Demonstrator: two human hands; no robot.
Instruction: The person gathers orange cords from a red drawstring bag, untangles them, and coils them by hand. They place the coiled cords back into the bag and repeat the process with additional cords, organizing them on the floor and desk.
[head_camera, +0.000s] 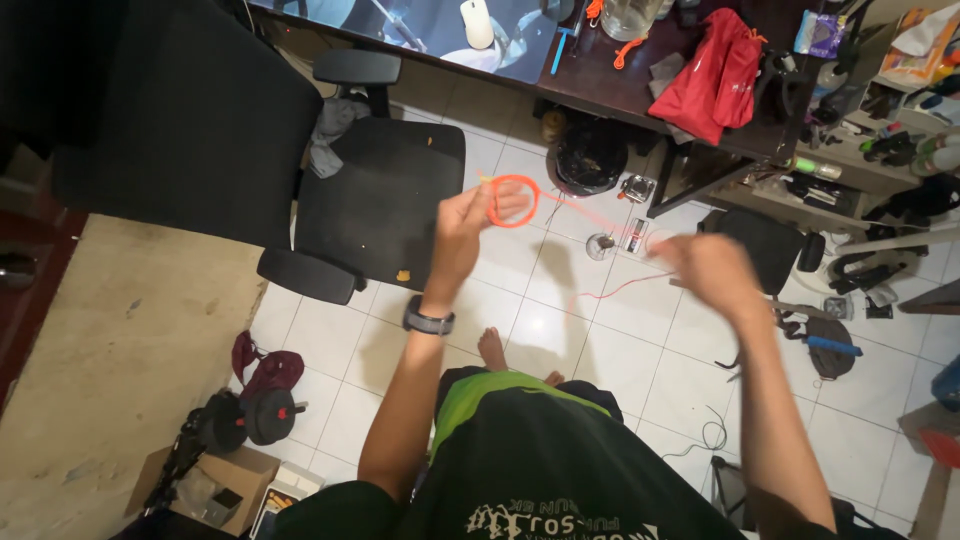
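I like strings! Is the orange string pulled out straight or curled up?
Both. The orange string curls into a loop at the left hand, then stretches out to the blurred right hand.

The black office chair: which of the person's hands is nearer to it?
Left. The left hand, holding an orange cord loop, is raised right beside the black office chair's seat edge. The right hand is farther off, toward the desk side.

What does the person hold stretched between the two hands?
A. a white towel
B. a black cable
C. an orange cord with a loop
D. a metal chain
C: the left hand holds up the loop of an orange cord, and the cord runs across to the right hand.
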